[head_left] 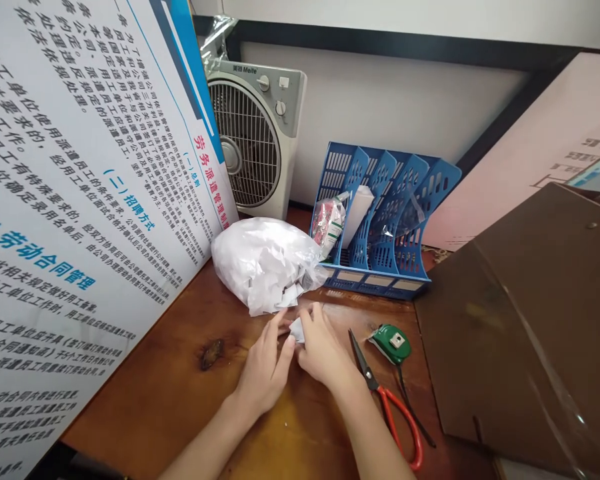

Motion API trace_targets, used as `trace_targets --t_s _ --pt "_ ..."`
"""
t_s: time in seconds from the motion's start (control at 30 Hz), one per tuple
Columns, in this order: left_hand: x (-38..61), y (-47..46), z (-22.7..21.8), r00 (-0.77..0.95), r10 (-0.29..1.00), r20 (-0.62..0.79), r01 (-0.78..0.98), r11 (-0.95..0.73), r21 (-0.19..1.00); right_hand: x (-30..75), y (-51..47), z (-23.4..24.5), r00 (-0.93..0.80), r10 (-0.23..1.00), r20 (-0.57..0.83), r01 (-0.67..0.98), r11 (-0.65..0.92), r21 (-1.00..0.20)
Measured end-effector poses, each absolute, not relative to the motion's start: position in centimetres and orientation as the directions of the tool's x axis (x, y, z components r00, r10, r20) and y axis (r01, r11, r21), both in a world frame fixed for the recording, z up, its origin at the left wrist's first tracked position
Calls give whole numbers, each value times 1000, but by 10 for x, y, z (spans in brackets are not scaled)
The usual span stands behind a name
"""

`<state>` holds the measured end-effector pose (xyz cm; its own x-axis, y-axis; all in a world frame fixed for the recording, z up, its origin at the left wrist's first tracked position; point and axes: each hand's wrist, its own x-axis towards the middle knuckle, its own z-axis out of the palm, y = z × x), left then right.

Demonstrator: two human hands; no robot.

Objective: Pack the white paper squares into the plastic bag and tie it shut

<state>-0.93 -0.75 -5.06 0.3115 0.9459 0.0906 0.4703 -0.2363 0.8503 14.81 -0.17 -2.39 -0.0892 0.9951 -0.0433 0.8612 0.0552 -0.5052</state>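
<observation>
The paper scrap (297,330) lies on the desk (190,393), between both hands and just in front of the bag (265,263) of scraps. The right hand (324,350) pinches its right edge; the left hand (267,363) touches its left edge, fingers extended. Both forearms converge from below. Scissors (387,400) lie right of the right hand, blades pointing away.

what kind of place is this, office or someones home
Probably an office or workplace back room: a blue file rack stands on the wooden desk, a printed board of staff-contract rules leans beside it, and a desk fan sits against the wall.
</observation>
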Motion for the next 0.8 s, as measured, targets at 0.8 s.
trace_targets --t_s 0.8 --pt "-25 57 0 -67 913 402 637 -271 722 142 -12 -43 -17 990 141 813 95 -574"
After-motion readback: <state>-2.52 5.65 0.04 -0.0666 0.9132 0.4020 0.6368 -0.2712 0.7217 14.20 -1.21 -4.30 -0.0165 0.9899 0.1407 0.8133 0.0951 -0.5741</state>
